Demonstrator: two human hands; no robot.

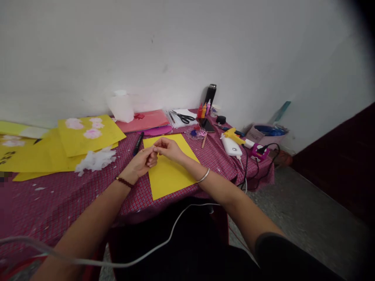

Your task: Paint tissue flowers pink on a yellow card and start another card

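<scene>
My left hand (143,160) and my right hand (169,149) meet fingertip to fingertip above a sheet of yellow paper (168,179). Both are closed in a pinch, and whatever lies between the fingers is too small to make out. A black marker (138,144) lies on the cloth just beyond my left hand. Farther left is a heap of torn white tissue paper (96,160), partly against more yellow sheets. One of these yellow sheets (111,136) carries pale pink tissue shapes (92,133).
A checked cloth (73,199) covers the table. Scissors (184,118), paint bottles (204,110), a black flask (210,93) and a phone (206,125) stand or lie at the back. A yellow glue gun (233,136), white power bank (231,147) and purple power socket (259,153) with cables occupy the right.
</scene>
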